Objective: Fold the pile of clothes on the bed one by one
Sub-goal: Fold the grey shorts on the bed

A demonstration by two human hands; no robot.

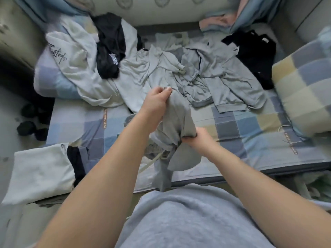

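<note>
Folded white garment (39,172): flat on the near-left corner of the bed, with a black piece (77,161) just beside its right edge.
Gray garment (180,119): held up over the bed's near edge, bunched. Long axis runs near to far. The far end is at the left hand and the loose tail hangs toward the person. Kind of garment unclear because of blur.
Right hand (198,138): fingers curl round the garment's middle, gripping it from the right.
Left hand (157,102): farther out, thumb and fingers pinch the garment's far end.
Bed (232,126): checked blue, gray and yellow sheet.
Gray clothes (215,81): crumpled heap just beyond the hands.
White hoodie (71,68): far left, script print, with a black top (109,51) lying on it.
Black garment (254,54): far right.
</note>
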